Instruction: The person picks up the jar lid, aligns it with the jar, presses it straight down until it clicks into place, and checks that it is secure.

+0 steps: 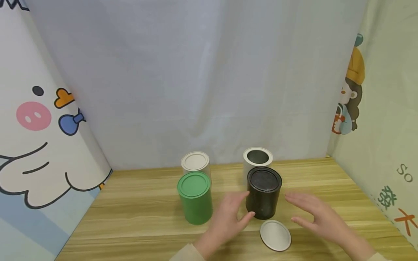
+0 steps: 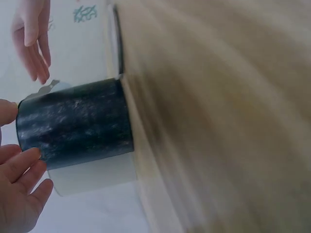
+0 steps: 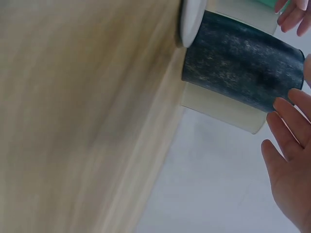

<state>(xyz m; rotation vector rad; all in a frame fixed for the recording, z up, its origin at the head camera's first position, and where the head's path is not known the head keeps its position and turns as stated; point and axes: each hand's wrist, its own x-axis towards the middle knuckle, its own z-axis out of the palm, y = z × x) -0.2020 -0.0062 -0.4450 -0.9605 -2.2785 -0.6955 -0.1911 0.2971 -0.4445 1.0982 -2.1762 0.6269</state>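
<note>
A black can (image 1: 263, 195) with its black lid on stands upright on the table. My left hand (image 1: 228, 215) is at its left side, fingers extended and thumb apart; whether the fingertips touch the can I cannot tell. On the other side my right hand (image 1: 316, 217) hovers with relaxed fingers, a gap between it and the can in the head view. Both palms face inward and hold nothing. In front of the black can, between the hands, lies a round white lid (image 1: 275, 235). Directly behind stands a white can (image 1: 248, 170) with an open top, partly hidden.
To the left, a green can (image 1: 196, 203) with its lid on stands in front of a lidded white can (image 1: 195, 162). The wood-grain table (image 1: 137, 214) ends at a pale curtain (image 1: 169, 90) at the back. Printed cloths hang at both sides.
</note>
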